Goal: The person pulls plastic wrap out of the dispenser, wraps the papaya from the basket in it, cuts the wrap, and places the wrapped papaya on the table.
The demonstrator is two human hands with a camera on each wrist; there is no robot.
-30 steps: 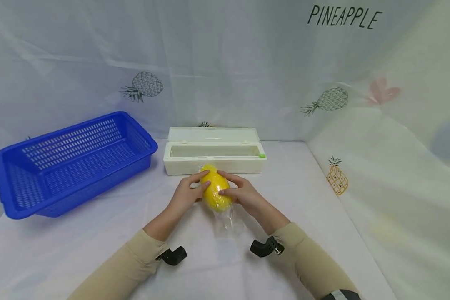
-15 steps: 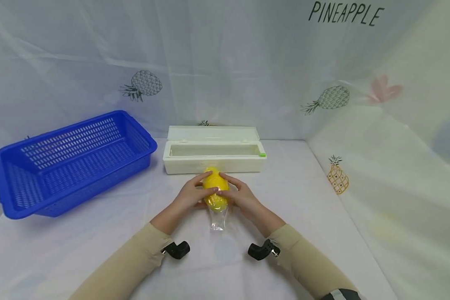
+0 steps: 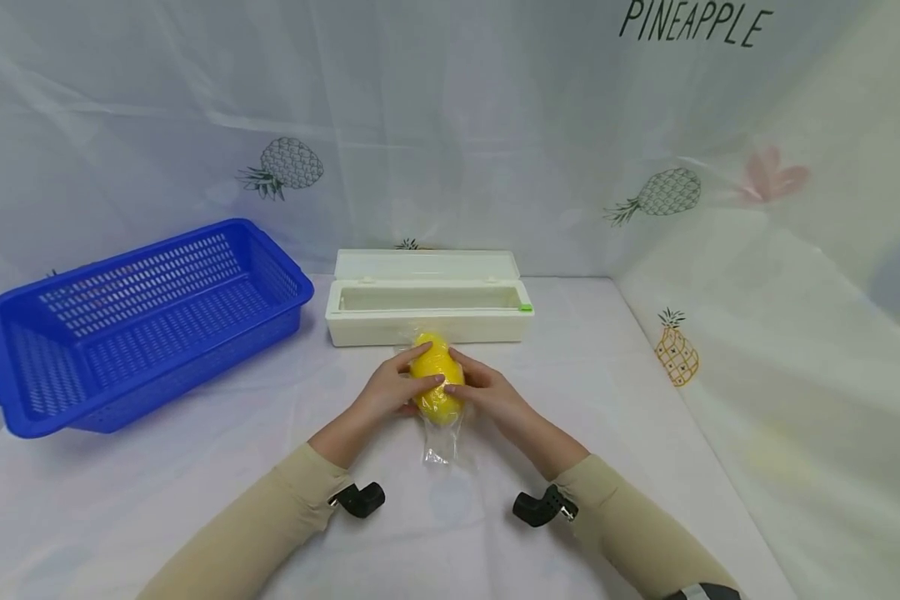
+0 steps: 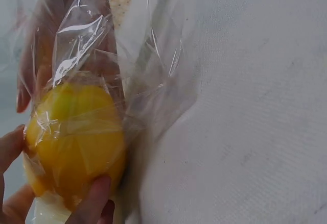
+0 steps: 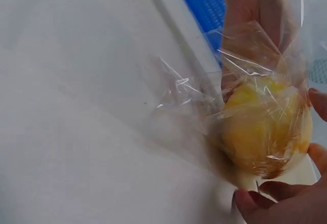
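Two hands (image 3: 390,392) (image 3: 491,393) grip one lemon (image 3: 437,375).

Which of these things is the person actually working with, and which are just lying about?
In use:
- yellow fruit, held by both hands
- clear wrap around it, loose tail trailing
- left hand
- right hand
- white wrap box, lid open, possibly the wrap's source

Lying about:
- blue basket
- white tablecloth

Staged recording set, not real kitchen: pineapple-print curtain (image 3: 450,125) draped all round as backdrop, white cloth covered worktop (image 3: 195,467); blue basket (image 3: 142,321) and white cling-film box (image 3: 427,308) sat as props.
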